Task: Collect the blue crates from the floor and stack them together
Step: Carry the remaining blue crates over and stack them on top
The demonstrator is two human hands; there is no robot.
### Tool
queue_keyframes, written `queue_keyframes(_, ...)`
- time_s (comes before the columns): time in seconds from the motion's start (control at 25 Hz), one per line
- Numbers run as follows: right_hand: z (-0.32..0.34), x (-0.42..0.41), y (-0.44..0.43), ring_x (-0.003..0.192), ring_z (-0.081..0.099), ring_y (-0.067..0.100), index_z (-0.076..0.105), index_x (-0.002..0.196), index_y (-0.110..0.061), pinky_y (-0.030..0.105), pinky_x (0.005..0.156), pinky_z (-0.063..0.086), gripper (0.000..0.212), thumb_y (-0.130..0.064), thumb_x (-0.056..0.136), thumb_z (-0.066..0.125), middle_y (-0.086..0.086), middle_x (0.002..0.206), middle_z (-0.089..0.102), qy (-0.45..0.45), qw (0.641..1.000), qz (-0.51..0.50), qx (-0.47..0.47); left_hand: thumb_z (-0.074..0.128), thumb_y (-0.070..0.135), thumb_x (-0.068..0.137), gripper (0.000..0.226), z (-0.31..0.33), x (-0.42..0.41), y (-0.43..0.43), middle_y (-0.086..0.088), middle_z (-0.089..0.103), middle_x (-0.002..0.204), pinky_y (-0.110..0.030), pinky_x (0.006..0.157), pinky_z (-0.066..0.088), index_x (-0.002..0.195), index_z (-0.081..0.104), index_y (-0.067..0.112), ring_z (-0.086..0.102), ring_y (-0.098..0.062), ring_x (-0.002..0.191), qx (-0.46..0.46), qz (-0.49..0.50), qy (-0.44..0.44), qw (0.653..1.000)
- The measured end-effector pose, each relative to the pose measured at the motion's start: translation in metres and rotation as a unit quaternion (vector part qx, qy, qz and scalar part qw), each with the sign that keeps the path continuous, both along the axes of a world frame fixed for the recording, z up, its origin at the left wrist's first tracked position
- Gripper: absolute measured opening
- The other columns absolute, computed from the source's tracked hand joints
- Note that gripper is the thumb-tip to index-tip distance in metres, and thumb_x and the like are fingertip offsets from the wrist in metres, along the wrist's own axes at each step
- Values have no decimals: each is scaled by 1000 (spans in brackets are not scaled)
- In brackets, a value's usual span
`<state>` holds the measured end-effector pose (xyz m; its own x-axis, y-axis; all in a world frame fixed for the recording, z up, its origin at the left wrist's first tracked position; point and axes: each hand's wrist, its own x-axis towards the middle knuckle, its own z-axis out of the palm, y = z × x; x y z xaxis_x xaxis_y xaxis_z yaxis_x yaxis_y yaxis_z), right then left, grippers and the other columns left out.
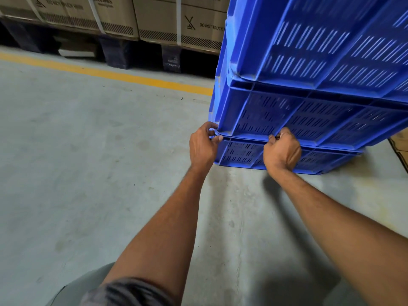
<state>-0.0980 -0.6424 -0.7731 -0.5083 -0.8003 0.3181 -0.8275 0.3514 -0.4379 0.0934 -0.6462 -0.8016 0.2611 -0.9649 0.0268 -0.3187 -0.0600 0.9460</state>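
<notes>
Scene: From my remote feed, the head camera looked down at a stack of blue crates (309, 96) that stood on the grey concrete floor (88, 173) of a warehouse.
Stack: I counted three perforated crates nested one upon another; the top crate (320, 40) ran out of view above, and the bottom crate (240, 153) sat on the floor.
Left hand: The left hand (204, 146) was closed around the stack's near corner, fingers curled over the rim where the middle crate (276, 115) met the bottom one.
Right hand: The right hand (282, 149) was clenched on the same rim, further along the crate's front side.
Background: Strapped cardboard boxes (154, 18) stood on dark pallets (114, 54) beyond a yellow floor line (110, 72).
Foreground: Both bare forearms reached out from grey clothing at the bottom edge.
</notes>
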Motion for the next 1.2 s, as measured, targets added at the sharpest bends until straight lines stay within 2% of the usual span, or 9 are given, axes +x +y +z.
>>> queue_keyframes(0.28,5,-10,4,77,65,33,60,94,-4,37,65,48,20,-23,94,66,15,85,68,52,997,57,18,81,15,82,24,3,4,-3,4,73,89,-34,73,61,100,66,20,71,-10,79,-6,-14,-31,999)
queue_keyframes(0.52,9,-15,5,75,65,33,59,84,-9,39,64,53,20,-25,90,71,12,79,69,5,998,60,18,81,14,80,22,1,5,-6,3,74,85,-38,73,60,93,65,20,72,-11,75,-3,-12,-40,999)
queue_keyframes(0.64,9,-20,7,72,63,33,59,80,-13,40,60,52,14,-20,88,68,10,78,69,-23,995,92,29,74,13,86,25,1,-2,2,3,73,90,-38,72,58,104,59,21,72,-15,77,-26,-8,-51,998)
queue_keyframes(0.76,11,-35,7,70,59,29,66,80,-17,36,60,51,11,-11,79,56,3,76,69,-129,990,49,13,70,17,88,37,2,-40,17,0,58,107,-48,80,57,113,43,20,66,-28,88,29,115,48,992)
queue_keyframes(0.84,3,-48,2,68,59,28,65,77,-15,33,61,49,12,-17,78,54,1,72,65,-245,967,-72,4,71,29,91,34,8,-71,23,-3,53,101,-50,77,60,101,40,19,66,-31,79,100,178,184,962)
queue_keyframes(0.92,-11,-65,-5,64,66,31,61,71,-10,40,63,57,23,-30,81,57,5,69,67,-381,909,-172,0,66,36,96,30,16,-99,22,-6,58,81,-40,64,61,88,46,16,64,-25,61,151,103,284,941)
queue_keyframes(1.04,-23,-85,-16,47,62,23,58,71,-12,36,53,57,38,-44,90,64,6,63,67,-534,825,-182,-14,66,32,98,31,26,-123,16,-13,66,78,-28,53,58,92,56,4,63,-24,62,186,35,364,912)
queue_keyframes(1.12,-15,-87,-16,34,44,15,50,66,-15,23,38,38,40,-40,94,62,1,50,56,-574,800,-172,-18,66,22,98,23,27,-124,8,-19,66,83,-24,48,57,98,57,1,62,-27,68,197,58,402,892)
queue_keyframes(1.2,-14,-87,-18,34,39,12,48,64,-15,21,37,31,38,-32,95,62,2,53,53,-595,786,-165,-12,66,15,98,19,24,-120,2,-23,65,86,-22,45,54,98,58,-2,64,-28,69,205,80,389,894)
